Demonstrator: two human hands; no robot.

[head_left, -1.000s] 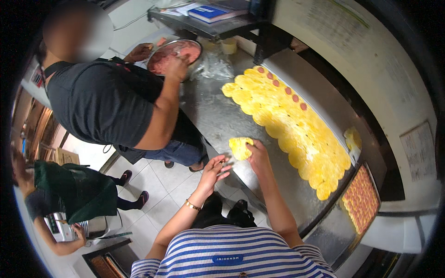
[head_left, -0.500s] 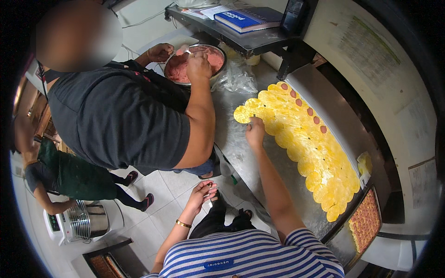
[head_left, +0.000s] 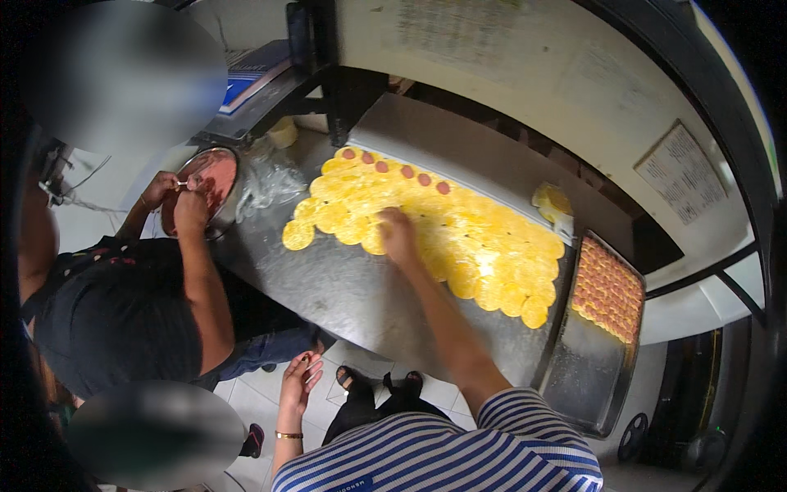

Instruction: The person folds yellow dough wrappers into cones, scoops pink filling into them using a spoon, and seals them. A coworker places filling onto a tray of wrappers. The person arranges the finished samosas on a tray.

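Head view: glossy yellow rounds [head_left: 459,234] overlapped on smudged metal tbl [head_left: 336,287].
R hand [head_left: 398,234]: bent o/ rounds, blurred; cldn't tell grip.
L hand [head_left: 302,379]: was half-curled; cldn't tell hold.

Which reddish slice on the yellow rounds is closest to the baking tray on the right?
The rightmost slice, at the row's end; the other slices lie farther left, toward the clear plastic bag.

Yellow rounds [head_left: 467,230]: thin, glossy, overlapping in a broad flat layer on the metal table [head_left: 344,299]
Pink discs [head_left: 407,171]: six, lying flat in a spaced row along the far edge
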